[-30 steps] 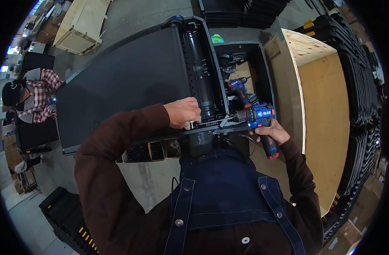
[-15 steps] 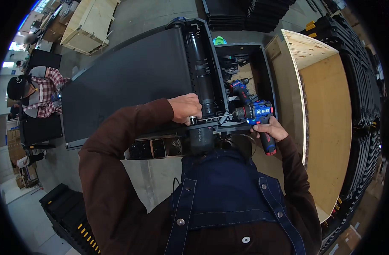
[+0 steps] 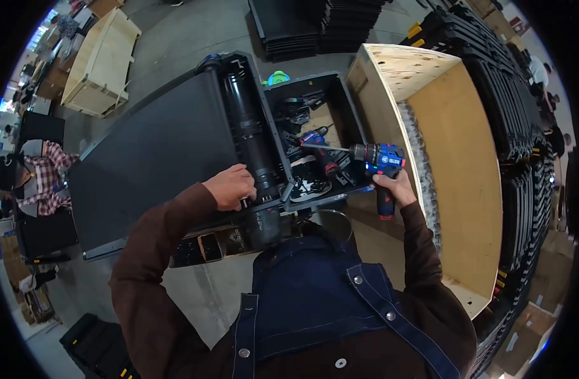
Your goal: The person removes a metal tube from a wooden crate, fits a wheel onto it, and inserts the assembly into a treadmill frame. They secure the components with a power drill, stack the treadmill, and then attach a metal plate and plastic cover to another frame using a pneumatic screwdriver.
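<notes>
My right hand [image 3: 396,187] is wrapped round the handle of a blue and black power drill [image 3: 381,156], whose long bit points left above a black bin. Closed at the near end of the black roller frame [image 3: 268,117], my left hand [image 3: 231,187] has its fingers round a small metal piece that is mostly hidden. The wide black belt [image 3: 157,139] lies to the left of this hand. Below the frame's near end sits a dark motor-like cylinder [image 3: 263,227]. A second blue and red drill [image 3: 316,139] lies in the bin.
The black bin [image 3: 353,107] holds tools and a bag of small parts. A big open wooden crate [image 3: 457,170] stands at the right, another crate [image 3: 100,63] at the back left. A person in a checked shirt [image 3: 43,180] is across the belt. Black panels [image 3: 501,95] are stacked at right.
The drill in my right hand has moved away from the frame, and its bit is now clear of it. My left hand stays near the frame's end. The whole view has shifted and turned.
</notes>
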`<move>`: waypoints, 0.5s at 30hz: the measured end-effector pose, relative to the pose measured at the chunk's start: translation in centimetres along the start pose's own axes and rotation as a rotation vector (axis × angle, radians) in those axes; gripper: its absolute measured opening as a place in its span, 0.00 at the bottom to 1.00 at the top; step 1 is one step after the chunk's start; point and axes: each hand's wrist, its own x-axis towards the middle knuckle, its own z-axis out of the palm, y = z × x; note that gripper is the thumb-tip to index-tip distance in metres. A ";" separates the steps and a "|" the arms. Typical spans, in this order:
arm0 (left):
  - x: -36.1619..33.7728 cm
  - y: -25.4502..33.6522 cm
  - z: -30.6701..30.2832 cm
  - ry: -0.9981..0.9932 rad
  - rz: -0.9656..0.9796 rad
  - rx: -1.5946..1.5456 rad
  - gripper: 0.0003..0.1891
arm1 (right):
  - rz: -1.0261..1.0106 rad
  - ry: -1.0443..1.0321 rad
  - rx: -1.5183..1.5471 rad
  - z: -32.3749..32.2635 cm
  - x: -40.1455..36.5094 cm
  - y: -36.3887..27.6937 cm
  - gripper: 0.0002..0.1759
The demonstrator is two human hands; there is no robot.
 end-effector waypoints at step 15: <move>-3.1 11.7 5.5 0.914 -0.691 -0.144 0.22 | -0.181 0.521 -0.887 0.7 6.2 7.1 0.29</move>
